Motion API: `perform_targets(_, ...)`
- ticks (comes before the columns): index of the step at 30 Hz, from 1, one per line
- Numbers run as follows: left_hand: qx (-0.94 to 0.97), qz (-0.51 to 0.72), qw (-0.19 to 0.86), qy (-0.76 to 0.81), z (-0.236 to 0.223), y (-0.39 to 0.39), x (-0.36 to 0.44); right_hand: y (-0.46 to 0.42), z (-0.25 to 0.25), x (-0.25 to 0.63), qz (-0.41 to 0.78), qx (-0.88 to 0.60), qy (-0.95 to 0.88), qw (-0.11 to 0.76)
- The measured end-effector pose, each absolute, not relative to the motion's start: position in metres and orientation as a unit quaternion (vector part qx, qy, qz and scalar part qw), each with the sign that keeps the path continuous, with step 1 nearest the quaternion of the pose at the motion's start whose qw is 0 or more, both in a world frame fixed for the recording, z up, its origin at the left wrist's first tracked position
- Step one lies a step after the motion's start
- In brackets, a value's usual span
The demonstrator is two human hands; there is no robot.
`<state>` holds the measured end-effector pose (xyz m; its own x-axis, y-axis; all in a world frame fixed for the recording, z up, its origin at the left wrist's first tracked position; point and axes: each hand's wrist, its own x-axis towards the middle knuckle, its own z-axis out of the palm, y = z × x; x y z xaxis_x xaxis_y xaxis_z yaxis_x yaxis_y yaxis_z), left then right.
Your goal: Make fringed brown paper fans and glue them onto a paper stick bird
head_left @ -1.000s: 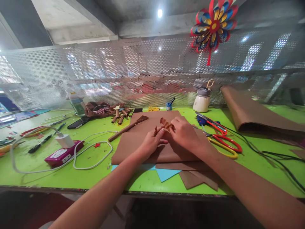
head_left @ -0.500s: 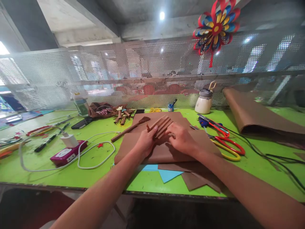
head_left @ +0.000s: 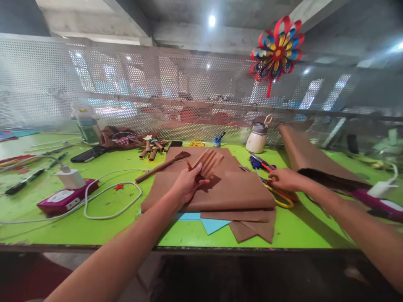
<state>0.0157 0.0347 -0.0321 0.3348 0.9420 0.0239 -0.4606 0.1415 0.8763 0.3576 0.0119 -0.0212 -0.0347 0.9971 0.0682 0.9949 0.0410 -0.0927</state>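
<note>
My left hand (head_left: 189, 182) pinches a small pleated piece of brown paper (head_left: 208, 162), striped with parallel folds, between thumb and fingers. It is held above a larger folded brown sheet (head_left: 233, 191) on the table. Over to the right, my right hand (head_left: 285, 179) is closed at the red-handled scissors (head_left: 263, 162), covering part of their handles. Yellow-handled scissors (head_left: 285, 204) lie just beneath it. From under the brown sheet stick out light blue paper (head_left: 217, 225) and more brown corners.
A rolled brown strip (head_left: 157, 168) with a fringed end lies left of the sheet. Behind it are small brown paper rolls (head_left: 153, 153). A purple power strip (head_left: 66, 199) with a white cable sits left. A bottle (head_left: 256, 139) and large brown paper (head_left: 310, 157) stand at the back right.
My right hand has left the pleated paper and moved right to the scissors. My left hand keeps holding the paper. The view has turned slightly to the right.
</note>
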Motion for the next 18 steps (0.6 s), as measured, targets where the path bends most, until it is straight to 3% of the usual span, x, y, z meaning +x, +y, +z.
perform_targets(7,0.395,0.523,0.697,0.289,-0.030,0.035,0.015,-0.003,-0.037,0.361,-0.026,-0.707,-0.707,-0.024)
perform_targets(18,0.361,0.551,0.695,0.289,-0.025,0.031,0.017,0.000,-0.055,0.367,0.069,-0.701,-0.709,0.044)
